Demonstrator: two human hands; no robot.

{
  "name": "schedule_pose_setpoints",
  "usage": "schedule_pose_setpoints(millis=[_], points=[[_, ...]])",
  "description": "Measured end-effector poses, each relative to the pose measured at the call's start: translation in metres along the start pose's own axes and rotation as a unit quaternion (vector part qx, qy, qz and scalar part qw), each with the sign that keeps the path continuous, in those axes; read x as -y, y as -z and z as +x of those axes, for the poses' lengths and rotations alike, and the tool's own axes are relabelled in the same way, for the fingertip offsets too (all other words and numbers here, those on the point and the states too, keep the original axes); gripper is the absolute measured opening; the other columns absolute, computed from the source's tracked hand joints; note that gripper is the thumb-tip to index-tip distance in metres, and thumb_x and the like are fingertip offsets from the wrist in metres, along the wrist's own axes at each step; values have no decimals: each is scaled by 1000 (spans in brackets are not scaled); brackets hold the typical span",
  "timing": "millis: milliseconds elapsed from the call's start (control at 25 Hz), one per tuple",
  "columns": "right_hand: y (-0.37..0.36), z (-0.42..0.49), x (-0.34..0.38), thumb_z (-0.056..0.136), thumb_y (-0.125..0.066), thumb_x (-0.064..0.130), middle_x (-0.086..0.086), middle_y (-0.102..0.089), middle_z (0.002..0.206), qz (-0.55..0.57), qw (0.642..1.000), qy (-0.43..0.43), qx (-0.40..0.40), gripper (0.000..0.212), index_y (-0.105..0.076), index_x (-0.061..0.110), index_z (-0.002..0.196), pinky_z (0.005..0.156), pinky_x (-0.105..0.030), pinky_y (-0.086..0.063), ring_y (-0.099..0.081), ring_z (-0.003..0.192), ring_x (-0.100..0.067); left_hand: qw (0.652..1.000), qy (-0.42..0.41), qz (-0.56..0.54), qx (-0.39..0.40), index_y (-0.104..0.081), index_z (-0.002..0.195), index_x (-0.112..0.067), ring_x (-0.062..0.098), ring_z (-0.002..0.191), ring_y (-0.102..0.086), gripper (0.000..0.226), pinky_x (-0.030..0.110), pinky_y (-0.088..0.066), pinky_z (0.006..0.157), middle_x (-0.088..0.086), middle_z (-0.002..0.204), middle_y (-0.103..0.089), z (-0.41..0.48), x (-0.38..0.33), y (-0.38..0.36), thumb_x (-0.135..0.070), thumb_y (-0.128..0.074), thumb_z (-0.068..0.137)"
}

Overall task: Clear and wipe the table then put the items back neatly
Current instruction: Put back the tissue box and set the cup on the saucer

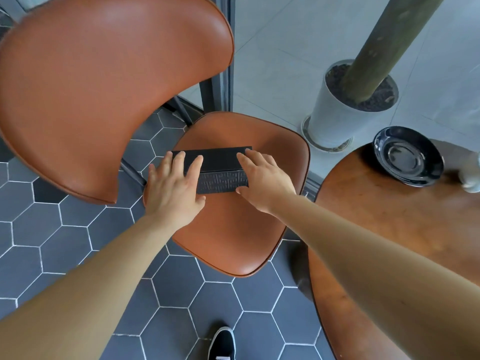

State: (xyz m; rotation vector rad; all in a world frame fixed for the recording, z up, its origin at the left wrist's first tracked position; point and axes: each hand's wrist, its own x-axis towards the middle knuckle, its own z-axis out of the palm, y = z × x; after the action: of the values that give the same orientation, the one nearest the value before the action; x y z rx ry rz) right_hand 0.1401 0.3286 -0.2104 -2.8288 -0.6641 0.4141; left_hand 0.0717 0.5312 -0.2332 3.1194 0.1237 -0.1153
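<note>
**Box Parked on Chair as Bench Is Cleared**

A black box (217, 168), oblong with a smooth lid and an embossed pattern along its near side, lies on the brown leather seat of a chair (233, 229), just beside the round wooden bench (389, 229). A person grips it at both short ends: the left hand (172, 187) wraps over the left end with fingers spread across the lid, while the right hand (262, 179) clasps the right end, thumb low on the patterned side. Whether the box is being set down or lifted cannot be told.

The box looks rigid and light, likely card or thin board, with crisp edges that give a sure purchase; its matte lid seems unlikely to slip. Holding the two ends, as here, appears the soundest grip, since a lid may lift free if taken alone.

On the bench, well apart from the box, sits a glossy black saucer (409, 157), which looks breakable, with a blurred white object (471, 178) at the frame's right edge. Beyond, a potted plant (335, 118) stands on pale floor tiles; dark hexagonal tiles lie beneath the chair.
</note>
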Motion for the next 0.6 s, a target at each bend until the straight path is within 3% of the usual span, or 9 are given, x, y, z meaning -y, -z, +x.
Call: schedule_pose_setpoints(millis=[200, 320, 480, 600], points=[[-10, 52, -2, 86, -77, 33, 0, -4, 169, -32, 999, -8, 32, 103, -5, 28, 160, 117, -48, -32, -5, 155, -29, 999, -13, 8, 35, -22, 159, -20, 44, 152, -16, 104, 62, -23, 118, 20, 163, -24, 51, 23, -15, -47, -81, 78], [-20, 66, -9, 85, -78, 23, 1, -12, 167, -26, 997, -23, 65, 106, -3, 27, 160, 111, -50, -40, -12, 154, -30, 997, -12, -12, 79, -15, 160, -20, 38, 153, -16, 106, 54, -23, 121, 16, 162, -25, 67, 32, -22, -45, -81, 80], [-30, 67, -8, 79, -74, 2, -5, -32, 145, 1, 999, -27, 45, 93, -22, 18, 154, 90, -43, -54, -40, 129, -31, 995, -21, -38, 91, -32, 153, -16, 34, 125, -46, 91, 46, -42, 101, 11, 135, -44, 70, 33, -18, -30, -83, 79], [-29, 59, -7, 77, -73, -3, -5, -34, 137, 15, 999, -25, 34, 84, -31, 17, 147, 85, -41, -55, -45, 115, -30, 994, -19, -63, 91, -39, 148, -19, 29, 121, -45, 86, 47, -49, 87, 7, 128, -42, 66, 32, -9, -27, -86, 75]])
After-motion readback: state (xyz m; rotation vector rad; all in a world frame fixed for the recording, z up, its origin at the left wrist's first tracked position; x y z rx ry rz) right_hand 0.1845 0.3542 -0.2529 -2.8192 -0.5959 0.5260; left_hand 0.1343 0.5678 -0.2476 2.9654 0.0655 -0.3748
